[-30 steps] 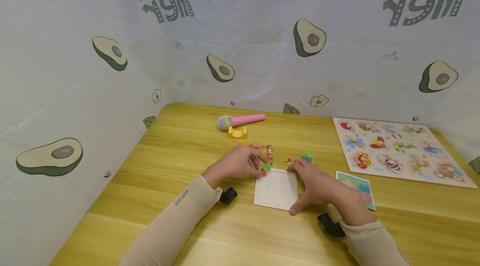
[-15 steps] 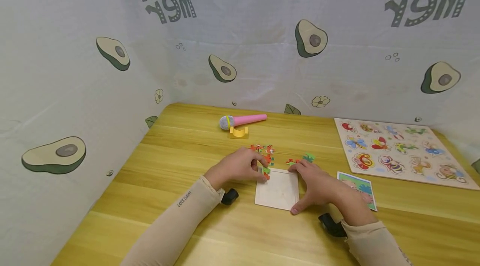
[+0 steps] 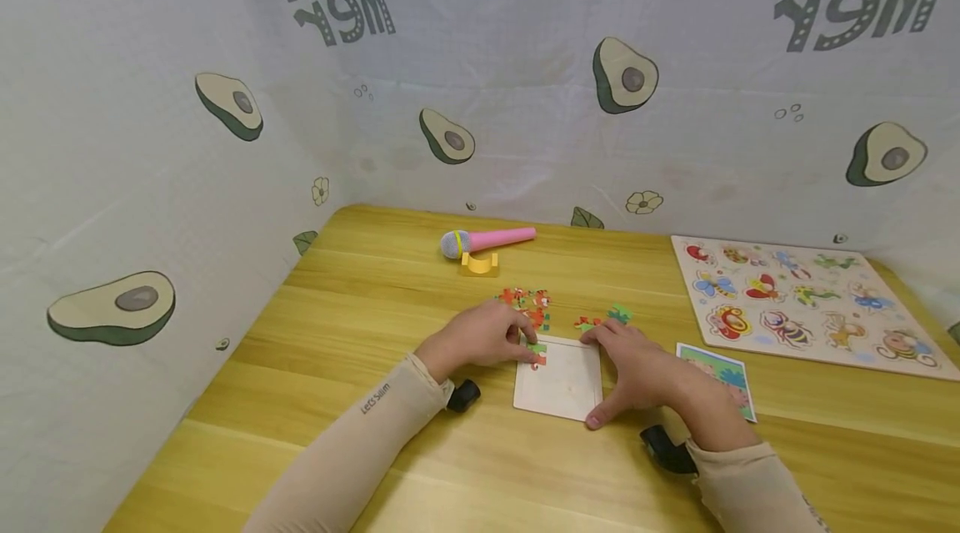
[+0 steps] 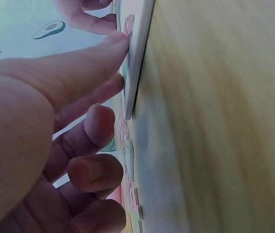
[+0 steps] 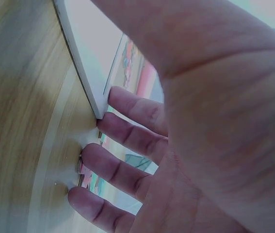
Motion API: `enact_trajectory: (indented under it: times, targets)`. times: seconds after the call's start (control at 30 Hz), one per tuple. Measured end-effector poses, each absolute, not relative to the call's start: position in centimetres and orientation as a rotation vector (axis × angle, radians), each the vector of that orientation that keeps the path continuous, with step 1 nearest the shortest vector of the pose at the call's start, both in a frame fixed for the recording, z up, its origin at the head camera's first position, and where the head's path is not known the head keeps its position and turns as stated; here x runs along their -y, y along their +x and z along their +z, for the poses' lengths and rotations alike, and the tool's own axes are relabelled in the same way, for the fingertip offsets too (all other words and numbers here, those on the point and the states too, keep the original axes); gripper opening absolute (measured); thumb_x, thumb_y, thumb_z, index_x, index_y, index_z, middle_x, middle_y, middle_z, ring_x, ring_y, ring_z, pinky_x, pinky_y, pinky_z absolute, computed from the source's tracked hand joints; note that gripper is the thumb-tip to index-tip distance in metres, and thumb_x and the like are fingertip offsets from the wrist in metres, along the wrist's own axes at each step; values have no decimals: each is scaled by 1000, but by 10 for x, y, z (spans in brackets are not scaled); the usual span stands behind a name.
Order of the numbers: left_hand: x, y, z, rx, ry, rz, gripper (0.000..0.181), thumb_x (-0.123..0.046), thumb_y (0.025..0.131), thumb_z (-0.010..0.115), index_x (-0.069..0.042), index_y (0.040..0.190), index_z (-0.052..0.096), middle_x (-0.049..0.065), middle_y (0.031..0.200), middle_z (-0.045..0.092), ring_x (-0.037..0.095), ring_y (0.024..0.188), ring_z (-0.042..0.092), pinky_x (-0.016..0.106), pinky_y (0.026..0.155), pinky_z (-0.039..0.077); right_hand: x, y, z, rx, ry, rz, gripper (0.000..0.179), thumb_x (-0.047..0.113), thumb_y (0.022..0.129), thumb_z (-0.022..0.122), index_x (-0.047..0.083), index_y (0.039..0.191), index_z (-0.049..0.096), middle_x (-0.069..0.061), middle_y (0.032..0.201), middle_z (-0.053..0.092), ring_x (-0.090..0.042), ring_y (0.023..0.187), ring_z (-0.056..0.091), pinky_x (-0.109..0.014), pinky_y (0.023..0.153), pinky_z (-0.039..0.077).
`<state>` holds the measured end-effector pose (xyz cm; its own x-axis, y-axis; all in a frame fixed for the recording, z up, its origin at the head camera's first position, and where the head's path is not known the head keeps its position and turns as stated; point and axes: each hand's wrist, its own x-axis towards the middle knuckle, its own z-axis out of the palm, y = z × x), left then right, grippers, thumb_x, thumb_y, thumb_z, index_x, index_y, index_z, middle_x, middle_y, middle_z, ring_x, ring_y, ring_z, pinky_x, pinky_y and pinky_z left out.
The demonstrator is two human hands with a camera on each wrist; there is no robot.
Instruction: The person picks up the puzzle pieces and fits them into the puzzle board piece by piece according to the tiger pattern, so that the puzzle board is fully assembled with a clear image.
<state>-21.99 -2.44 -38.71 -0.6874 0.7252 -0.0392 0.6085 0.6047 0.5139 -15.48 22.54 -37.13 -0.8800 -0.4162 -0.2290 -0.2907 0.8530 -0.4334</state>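
My left hand pinches a green and orange jigsaw piece between thumb and forefinger at the far left corner of a pale square puzzle board. In the left wrist view, that jigsaw piece lies against the board's face, with the other fingers loosely bent clear of it. My right hand spans the board's right side, thumb at the near corner and forefinger at the far one. Its fingers look fairly straight in the right wrist view, touching the board's corner.
Loose orange jigsaw pieces lie just beyond the board, with a green piece to their right. A picture card sits partly behind the right arm. Farther off are an insect puzzle, a pink microphone and a yellow stand.
My left hand has brought the green and orange jigsaw piece from the board's far edge onto its far left corner. The right hand has stayed at the board's right side.
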Motion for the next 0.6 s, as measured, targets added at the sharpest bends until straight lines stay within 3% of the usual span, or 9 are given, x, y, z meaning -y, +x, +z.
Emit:
enact_trajectory:
  times: [0.6]
  targets:
    - [22,-221,-392,-2646,1117,676,15,-38,91,76,-23,93,76,-14,68,59,2,61,52,19,58,42,-224,-155,-371,-2712,-500,-553,108,61,53,94,5,135,52,-17,134,46,-45,127,41,-65,102,36]
